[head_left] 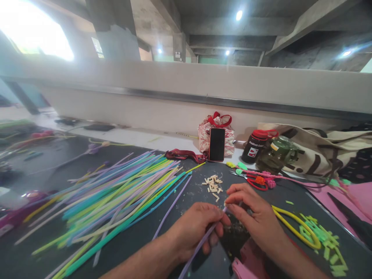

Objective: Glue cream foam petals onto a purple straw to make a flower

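My left hand [203,226] is closed round a light purple pipe cleaner [197,250], which runs down past the bottom edge of the picture. At its upper end, my right hand [250,209] pinches with thumb and fingers. A small pale piece [225,203] shows at those right fingertips, partly hidden. Just beyond the hands lies a small pile of short beige pieces [213,183]. Another purple pipe cleaner [172,207] rests on the dark table left of my hands. Further left spreads a large bundle of coloured pipe cleaners [116,205].
Scissors with red handles [258,185] lie beyond my right hand. To the right are a yellow loop [302,223] and several short green pieces [322,236]. At the back stand a phone [217,144], a black bottle [253,147] and a green jug [277,155].
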